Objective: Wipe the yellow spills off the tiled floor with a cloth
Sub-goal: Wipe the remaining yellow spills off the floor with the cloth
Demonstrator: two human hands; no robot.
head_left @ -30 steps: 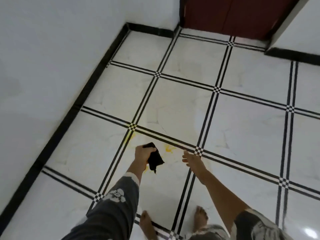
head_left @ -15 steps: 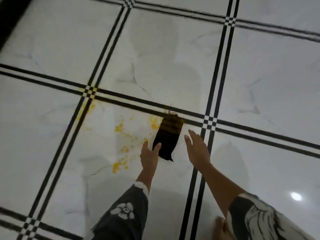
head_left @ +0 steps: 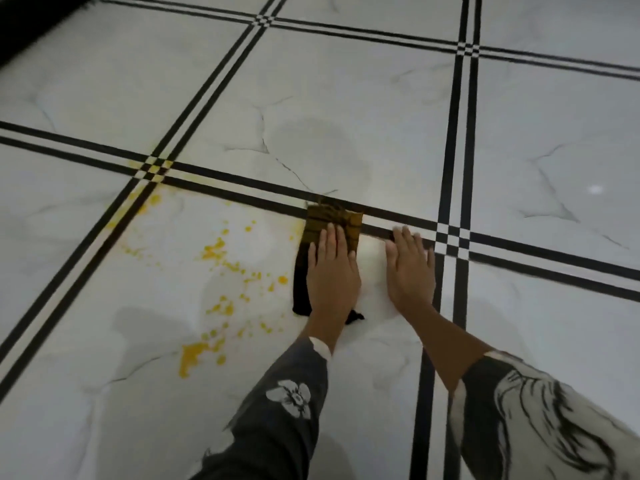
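**Press flat, then sweep toward the yellow**

The left hand (head_left: pixel 333 271) lies flat on the dark cloth (head_left: pixel 327 237), fingers spread and straight, pressing it onto the tiled floor (head_left: pixel 346 116). It is not gripping the cloth, only pushing down on it. The right hand (head_left: pixel 410 268) is open too, palm down on the bare floor just beside the cloth, holding nothing. It looks like a prop for the body.

The cloth's far end reaches the black line (head_left: pixel 242 185) between tiles. That end looks brownish-yellow, so it may have soaked some spill up, but the picture cannot say for sure.

The yellow spills (head_left: pixel 221 251) are left of the cloth. Small dots sit near it. A big blob (head_left: pixel 194 355) lies closer to the person, and more yellow sits far left by the crossing of the lines (head_left: pixel 154 169). Almost all of the mess is not yet wiped.

To do this step well, I think the left hand should keep its whole palm flat, so the cloth does not bunch up. Slide it left in one slow, firm push through the dots. Going fast may smear the yellow thin. Wiping from the outside toward the middle should keep the mess small. Turn the cloth to a clean side when it gets full. The black lines may need extra rubbing, as yellow could hide in the cracks. The wet tile may be slippery, so the right hand should stay planted.
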